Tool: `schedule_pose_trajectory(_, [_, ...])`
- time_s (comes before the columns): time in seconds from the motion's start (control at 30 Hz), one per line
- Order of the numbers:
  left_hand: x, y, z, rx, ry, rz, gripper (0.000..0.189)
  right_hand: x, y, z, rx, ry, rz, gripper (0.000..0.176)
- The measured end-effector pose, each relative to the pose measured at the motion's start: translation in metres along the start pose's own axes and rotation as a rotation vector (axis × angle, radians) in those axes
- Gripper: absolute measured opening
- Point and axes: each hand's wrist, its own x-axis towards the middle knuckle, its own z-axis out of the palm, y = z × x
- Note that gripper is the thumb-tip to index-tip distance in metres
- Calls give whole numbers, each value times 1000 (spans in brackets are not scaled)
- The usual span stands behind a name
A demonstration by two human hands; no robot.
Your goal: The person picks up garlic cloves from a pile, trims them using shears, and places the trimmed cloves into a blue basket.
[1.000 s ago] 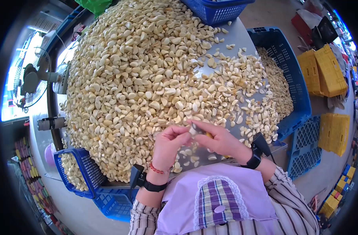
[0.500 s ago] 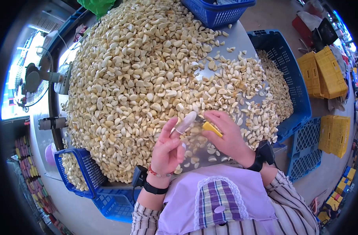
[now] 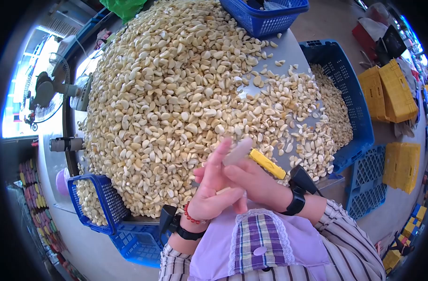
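One yellow tool (image 3: pixel 267 164) in right hand (image 3: pixel 260 186)

yellow tool (image 3: pixel 267 164) near pale heap (image 3: pixel 148 107)

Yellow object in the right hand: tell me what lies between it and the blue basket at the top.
The head view shows loose pale pieces scattered over partly bare grey tabletop between the yellow object and blue basket.

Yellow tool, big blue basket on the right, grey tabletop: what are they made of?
Yellow tool: the visible part looks like smooth plastic, evenly coloured.
Big blue basket: likely smooth moulded plastic, with rows of holes.
Grey tabletop: maybe metal, because its smooth surface shines.
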Motion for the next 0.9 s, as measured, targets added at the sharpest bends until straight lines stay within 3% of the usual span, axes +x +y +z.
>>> schedule_pose_trajectory(0.03, [-2, 3, -5, 6, 9, 7, 88, -2, -7, 1, 0, -13, 1, 39])
schedule_pose_trajectory(0.1, [-6, 6, -22, 232, 7, -73, 77, -9, -27, 2, -84, -63, 214, 38])
schedule_pose_trajectory(0.13, [-9, 3, -26, 276, 213, -3, 56, -4, -15, -9, -290, -37, 132, 39])
schedule_pose_trajectory(0.17, [-8, 4, -39, 282, 214, -3, 56, -2, -8, -18, -287, -41, 128, 39])
schedule_pose_trajectory(0.23, [-1, 11, -78, 755, 714, 215, 43, -3, 0, -35, -928, 356, -427, 42])
schedule_pose_trajectory(0.27, [3, 11, -93, 753, 720, 212, 43, -6, 0, -45, -927, 351, -421, 42])
schedule_pose_trajectory(0.33, [18, 10, -122, 1222, 839, 95, 42, -12, -3, -66, -1518, 459, -424, 52])
schedule_pose_trajectory(0.37, [29, 4, -129, 1221, 836, 94, 42, -16, 1, -71, -1519, 461, -422, 52])
schedule_pose_trajectory(0.43, [52, -9, -140, 1867, 750, 110, 40, -19, 12, -80, -1720, 408, -169, 61])
schedule_pose_trajectory(0.5, [59, -15, -148, 1944, 764, 200, 42, -22, 23, -86, -1714, 396, -153, 61])
schedule_pose_trajectory(0.57, [58, -7, -144, 1497, 692, 2, 41, -23, 26, -93, -1698, 392, -126, 61])
schedule_pose_trajectory(0.63, [48, -5, -145, 1366, 573, 66, 35, -23, 25, -101, -1466, 412, -190, 55])
schedule_pose_trajectory(0.67, [42, 4, -131, 905, 544, -27, 31, -21, 27, -104, -1462, 412, -187, 55])
schedule_pose_trajectory(0.7, [36, 9, -121, 444, 503, -112, 28, -20, 30, -106, -1086, 468, -174, 50])
schedule_pose_trajectory(0.73, [31, 5, -116, 237, 417, -47, 29, -19, 33, -107, -710, 511, -156, 46])
schedule_pose_trajectory(0.77, [27, 1, -112, 236, 419, -50, 29, -19, 26, -101, -709, 511, -153, 46])
schedule_pose_trajectory(0.83, [21, -8, -100, 33, 313, -6, 30, -21, 1, -76, -376, 471, -9, 41])
schedule_pose_trajectory(0.9, [20, -17, -83, 36, 333, 32, 29, -20, -9, -61, -406, 455, -36, 38])
